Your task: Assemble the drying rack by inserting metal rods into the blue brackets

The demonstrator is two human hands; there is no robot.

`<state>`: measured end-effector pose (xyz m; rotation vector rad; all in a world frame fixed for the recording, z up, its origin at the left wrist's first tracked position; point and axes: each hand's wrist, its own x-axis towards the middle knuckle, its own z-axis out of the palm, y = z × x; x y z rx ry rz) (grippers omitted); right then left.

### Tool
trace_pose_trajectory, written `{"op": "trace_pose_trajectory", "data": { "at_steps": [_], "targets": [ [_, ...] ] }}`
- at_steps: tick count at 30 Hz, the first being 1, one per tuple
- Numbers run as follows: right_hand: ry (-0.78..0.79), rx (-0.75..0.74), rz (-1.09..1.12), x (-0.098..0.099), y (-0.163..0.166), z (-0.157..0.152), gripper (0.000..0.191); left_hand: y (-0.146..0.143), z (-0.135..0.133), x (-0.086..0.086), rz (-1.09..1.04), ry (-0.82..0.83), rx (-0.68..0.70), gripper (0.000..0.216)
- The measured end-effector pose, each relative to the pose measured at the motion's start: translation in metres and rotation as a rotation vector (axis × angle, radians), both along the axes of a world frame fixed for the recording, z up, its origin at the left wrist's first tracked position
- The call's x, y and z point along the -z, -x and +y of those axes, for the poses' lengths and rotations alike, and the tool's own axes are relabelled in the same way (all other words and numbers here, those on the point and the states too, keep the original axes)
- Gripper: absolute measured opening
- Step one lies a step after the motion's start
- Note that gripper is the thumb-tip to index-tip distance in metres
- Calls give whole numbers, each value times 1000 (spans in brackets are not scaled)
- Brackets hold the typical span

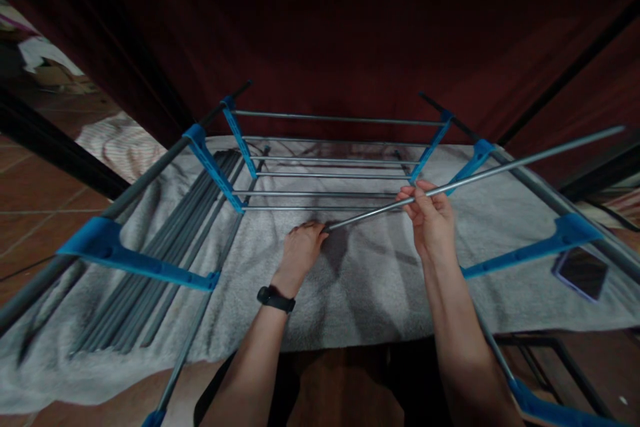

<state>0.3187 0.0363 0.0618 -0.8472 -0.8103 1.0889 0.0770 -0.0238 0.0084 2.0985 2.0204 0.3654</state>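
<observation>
A thin grey metal rod [480, 175] slants across in front of me, its right end raised. Around its lower left end my left hand [303, 243] is closed, with a dark band on the wrist. My right hand [431, 217] pinches the same rod nearer its middle. Before me stands a rack frame with grey side poles and blue plastic brackets [150, 265]. Several crossbars [325, 195] span the far brackets. On the right, another blue bracket [530, 247] hangs from the side pole, close to my right forearm.
Several loose grey rods [150, 267] lie bundled on the grey blanket [365, 293] at left. A phone [583, 273] rests on the blanket at right. Behind the rack hangs a dark red curtain [330, 33]. Tiled floor [30, 193] shows at left.
</observation>
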Motion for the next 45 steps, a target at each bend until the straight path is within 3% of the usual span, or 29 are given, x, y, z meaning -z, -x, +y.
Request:
{"op": "trace_pose_trajectory", "data": {
  "at_steps": [16, 30, 45],
  "targets": [
    [0, -137, -103, 28, 27, -2, 34, -15, -3, 1, -61, -60, 17, 20],
    [-14, -7, -160, 15, 7, 1, 39, -9, -3, -2, -9, 129, 5, 28],
    [-45, -226, -347, 41, 46, -15, 44, -15, -1, 10, -212, 70, 140, 17]
  ]
}}
